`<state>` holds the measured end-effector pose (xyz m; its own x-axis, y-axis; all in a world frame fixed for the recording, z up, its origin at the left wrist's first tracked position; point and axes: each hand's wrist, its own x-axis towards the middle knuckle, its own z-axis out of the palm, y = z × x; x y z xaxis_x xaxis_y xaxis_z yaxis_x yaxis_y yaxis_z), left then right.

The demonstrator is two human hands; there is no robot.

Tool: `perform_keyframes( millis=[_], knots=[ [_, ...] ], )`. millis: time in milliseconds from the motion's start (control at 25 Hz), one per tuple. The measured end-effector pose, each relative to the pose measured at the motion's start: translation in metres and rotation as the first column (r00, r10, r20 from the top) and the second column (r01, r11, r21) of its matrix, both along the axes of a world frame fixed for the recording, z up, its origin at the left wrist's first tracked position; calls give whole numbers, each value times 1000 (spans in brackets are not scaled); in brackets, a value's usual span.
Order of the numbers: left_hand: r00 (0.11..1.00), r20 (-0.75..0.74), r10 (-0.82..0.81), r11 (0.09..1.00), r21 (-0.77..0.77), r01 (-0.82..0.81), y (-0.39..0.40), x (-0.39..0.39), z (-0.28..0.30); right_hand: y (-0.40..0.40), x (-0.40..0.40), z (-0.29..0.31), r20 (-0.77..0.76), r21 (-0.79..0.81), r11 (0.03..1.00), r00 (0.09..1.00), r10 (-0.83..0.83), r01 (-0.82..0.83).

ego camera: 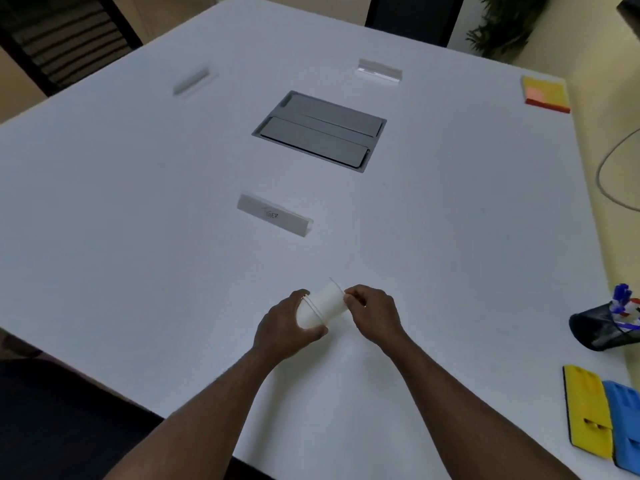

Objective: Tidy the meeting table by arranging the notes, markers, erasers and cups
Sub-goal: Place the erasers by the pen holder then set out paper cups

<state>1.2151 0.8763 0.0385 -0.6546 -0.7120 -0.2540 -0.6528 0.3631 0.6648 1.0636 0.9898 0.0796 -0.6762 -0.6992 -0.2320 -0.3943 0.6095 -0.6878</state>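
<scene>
White cups (320, 308) lie tilted in my left hand (284, 327), fingers curled round; right hand (372, 311) pinches the rim.

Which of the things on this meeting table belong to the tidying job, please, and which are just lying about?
Belongs to the job:
white paper cups, held in both hands
stack of yellow sticky notes
yellow eraser and blue eraser
black mesh holder of markers

Just lying about:
three clear name stands
grey cable hatch

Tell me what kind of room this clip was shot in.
Probably an office meeting room: a large white table with a built-in cable hatch, clear name-card stands, and a mesh pot of markers.
</scene>
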Motion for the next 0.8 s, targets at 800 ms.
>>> perform_keyframes(
  millis=[800],
  knots=[
    [956,267,118,992,2,-123,-66,37,-30,-111,-108,-25,-356,360,932,928,110,28]
  ],
)
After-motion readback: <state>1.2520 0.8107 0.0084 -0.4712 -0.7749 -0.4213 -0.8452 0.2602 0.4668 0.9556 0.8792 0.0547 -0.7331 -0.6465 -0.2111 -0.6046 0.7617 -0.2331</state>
